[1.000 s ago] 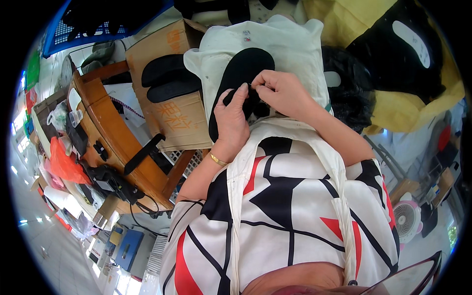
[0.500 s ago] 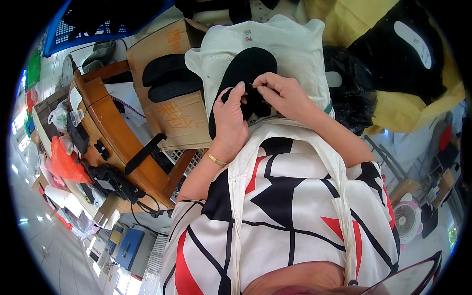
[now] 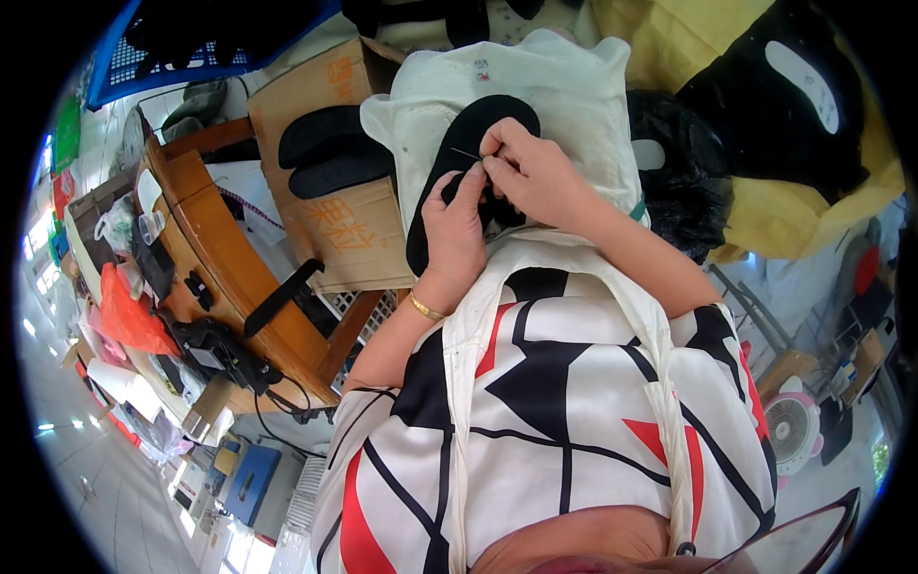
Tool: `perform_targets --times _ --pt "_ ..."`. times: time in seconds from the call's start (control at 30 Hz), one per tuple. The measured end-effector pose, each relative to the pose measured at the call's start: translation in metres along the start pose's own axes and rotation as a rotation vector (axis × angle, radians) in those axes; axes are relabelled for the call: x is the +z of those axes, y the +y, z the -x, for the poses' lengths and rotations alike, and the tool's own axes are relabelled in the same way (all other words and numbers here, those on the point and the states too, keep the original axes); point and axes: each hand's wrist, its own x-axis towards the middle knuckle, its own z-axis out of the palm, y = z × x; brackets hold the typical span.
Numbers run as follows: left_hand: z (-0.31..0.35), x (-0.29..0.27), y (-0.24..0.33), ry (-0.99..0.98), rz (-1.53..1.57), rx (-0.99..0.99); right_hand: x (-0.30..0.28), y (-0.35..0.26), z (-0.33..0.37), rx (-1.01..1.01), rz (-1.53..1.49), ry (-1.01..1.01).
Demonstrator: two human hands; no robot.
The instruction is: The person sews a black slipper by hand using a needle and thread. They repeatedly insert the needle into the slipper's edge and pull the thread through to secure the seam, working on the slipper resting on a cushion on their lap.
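Note:
A long black shoe sole (image 3: 492,110) lies slanted on a white cloth (image 3: 574,77) in front of me. My left hand (image 3: 455,225) grips the sole's near part, its thumb raised and its fingers curled against the black material. My right hand (image 3: 540,174) pinches a thin needle (image 3: 466,153), whose shaft points out to the left over the sole. The fingertips of both hands meet just above the black surface. The near middle of the sole is hidden under my hands, and no thread can be made out.
A cardboard box (image 3: 349,244) on the left carries two black shoe soles (image 3: 335,177). Beyond it stands a wooden table (image 3: 215,249) with clutter. A black plastic bag (image 3: 679,210) and yellow sheeting (image 3: 784,225) with black material (image 3: 765,124) are on the right.
My right hand has shifted slightly left, and the needle now shows pointing left. My left thumb has come up against the right fingertips.

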Motion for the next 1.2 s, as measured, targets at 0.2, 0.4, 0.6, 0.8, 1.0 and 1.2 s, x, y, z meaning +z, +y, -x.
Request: perform_targets --times 0.2,0.4,0.6,0.8,1.0,1.2 --pt "0.008 0.003 -0.003 -0.058 -0.219 0.150 -0.022 -0.010 0.005 -0.350 0.479 0.150" --pt "-0.013 -0.002 0.028 -0.314 -1.014 0.757 -0.026 -0.003 0.026 -0.330 0.209 0.130" --pt "-0.040 0.025 0.069 -1.048 -1.393 0.734 -0.028 0.012 0.041 -0.023 -0.406 0.383" --pt "-0.042 0.029 0.049 -0.916 -1.246 0.845 -0.044 0.044 0.047 0.261 -1.117 0.089" --pt "-0.005 0.021 0.029 -0.480 -1.164 0.419 -0.068 0.051 0.053 0.259 -1.125 0.155" --pt "-0.001 0.003 0.003 -0.512 -1.020 0.271 -0.129 0.057 0.067 0.150 -1.379 0.396"
